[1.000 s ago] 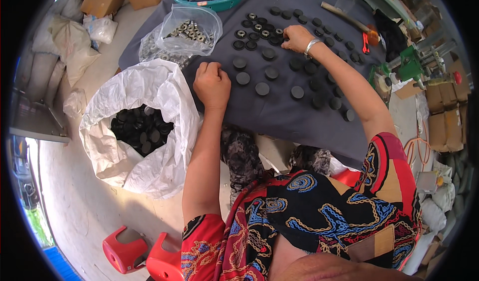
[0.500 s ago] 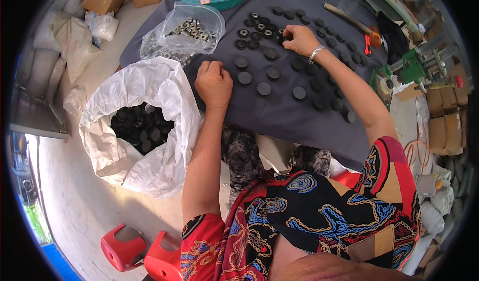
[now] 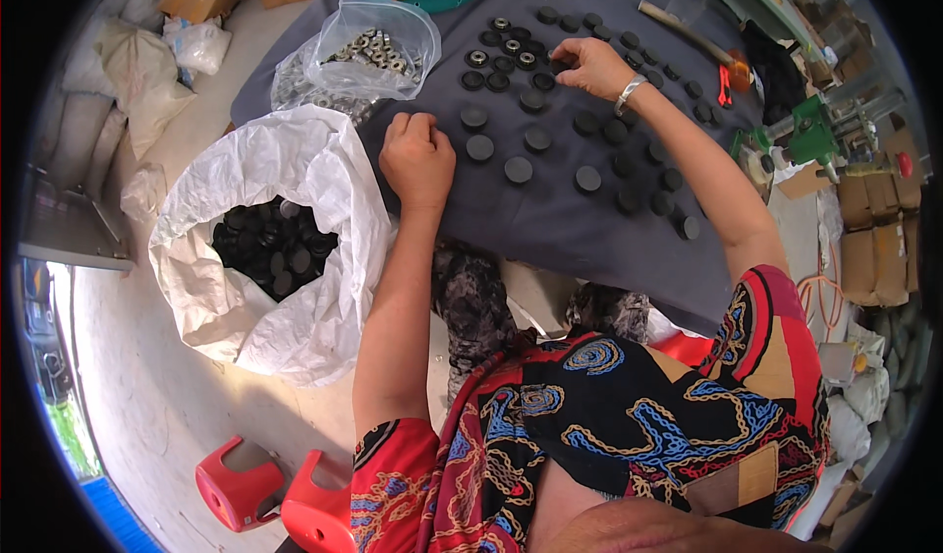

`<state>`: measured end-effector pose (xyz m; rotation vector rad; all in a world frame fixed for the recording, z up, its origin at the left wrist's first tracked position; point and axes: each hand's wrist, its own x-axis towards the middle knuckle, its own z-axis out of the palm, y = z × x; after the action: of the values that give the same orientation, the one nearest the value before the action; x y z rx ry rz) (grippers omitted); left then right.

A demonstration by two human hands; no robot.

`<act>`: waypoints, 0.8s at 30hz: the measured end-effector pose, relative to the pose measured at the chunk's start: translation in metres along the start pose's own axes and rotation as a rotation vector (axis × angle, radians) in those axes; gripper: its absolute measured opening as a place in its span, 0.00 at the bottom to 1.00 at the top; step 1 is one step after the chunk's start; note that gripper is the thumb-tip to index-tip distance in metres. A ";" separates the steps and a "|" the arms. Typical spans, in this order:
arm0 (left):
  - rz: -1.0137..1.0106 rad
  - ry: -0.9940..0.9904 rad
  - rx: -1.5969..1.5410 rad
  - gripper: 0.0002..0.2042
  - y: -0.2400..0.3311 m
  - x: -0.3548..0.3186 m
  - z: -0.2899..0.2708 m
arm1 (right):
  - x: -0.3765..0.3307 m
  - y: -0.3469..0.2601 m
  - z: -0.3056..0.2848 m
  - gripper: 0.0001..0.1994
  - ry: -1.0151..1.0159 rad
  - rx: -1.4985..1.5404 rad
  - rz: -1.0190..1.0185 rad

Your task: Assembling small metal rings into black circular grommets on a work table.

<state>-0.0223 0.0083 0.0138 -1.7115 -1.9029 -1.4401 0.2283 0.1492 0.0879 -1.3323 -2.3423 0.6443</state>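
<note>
Discs (image 3: pixel 532 99) near right hand (image 3: pixel 595 68)

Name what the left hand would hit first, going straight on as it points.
The left hand would probably meet the clear plastic bag of metal rings, though depth is hard to judge.
</note>
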 end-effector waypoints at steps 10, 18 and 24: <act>-0.002 -0.003 -0.007 0.04 0.000 0.001 0.002 | 0.006 -0.011 0.017 0.21 -0.069 -0.157 -0.039; 0.015 0.012 0.000 0.04 0.004 0.000 -0.001 | 0.013 -0.014 0.015 0.18 -0.060 -0.319 -0.136; -0.007 -0.004 -0.010 0.03 0.000 0.000 0.000 | -0.011 -0.015 0.002 0.19 -0.157 -0.335 -0.042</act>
<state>-0.0218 0.0080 0.0137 -1.7154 -1.9091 -1.4527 0.2225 0.1325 0.0937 -1.4076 -2.6884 0.3651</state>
